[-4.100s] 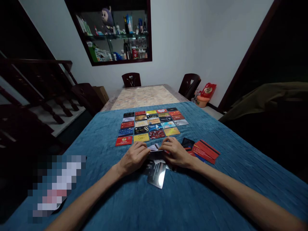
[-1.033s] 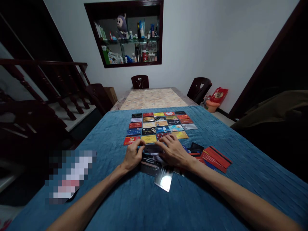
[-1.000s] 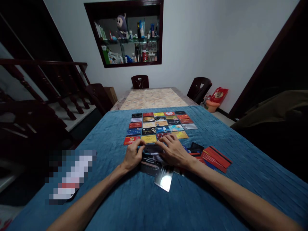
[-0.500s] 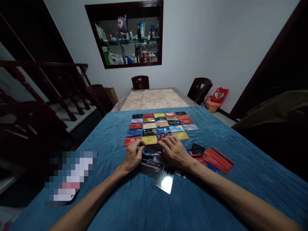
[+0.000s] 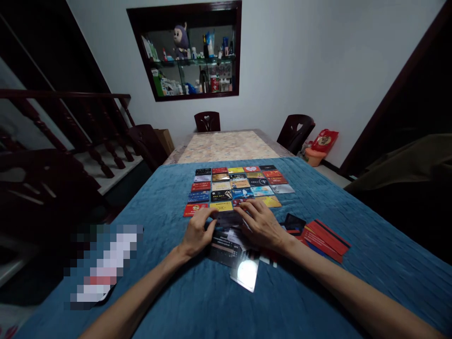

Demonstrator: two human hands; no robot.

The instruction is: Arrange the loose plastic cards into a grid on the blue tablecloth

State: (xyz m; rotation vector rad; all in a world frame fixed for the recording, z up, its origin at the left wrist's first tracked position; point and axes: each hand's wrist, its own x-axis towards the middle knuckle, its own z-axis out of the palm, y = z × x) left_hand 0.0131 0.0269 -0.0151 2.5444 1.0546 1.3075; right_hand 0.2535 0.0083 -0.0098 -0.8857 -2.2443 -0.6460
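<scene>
One dark card [image 5: 228, 218], between the two hands. Change noted: about four seconds ago a card was held up, seen edge-on, over the loose pile; the dark card now sits low and near flat, its far edge just beside a yellow card [image 5: 221, 206]. As judged, the handling has gone from holding up to setting down and lining up against the array.

Entries, left to right:

Left hand [image 5: 199, 230]: thumb and index fingertip at the card's left end, a narrow gap between them, a little wider than half a second ago.

Array of payment- and membership-type cards [image 5: 240, 183]: about five rows on a blue cloth [image 5: 183, 301], beyond the hands.

Loose pile, between and in front of the hands: a black printed card [image 5: 224, 247] overlapped by a glossy grey card [image 5: 246, 269] with a bright glare.

Right hand [image 5: 263, 223]: fingers moderately spread and bent, tips over the dark card's right end. Dim light and low angle: whether either hand pinches the card or merely steadies it cannot be told.

Red striped cards [image 5: 326, 240]: fanned at far right, apart from the fingers.
</scene>
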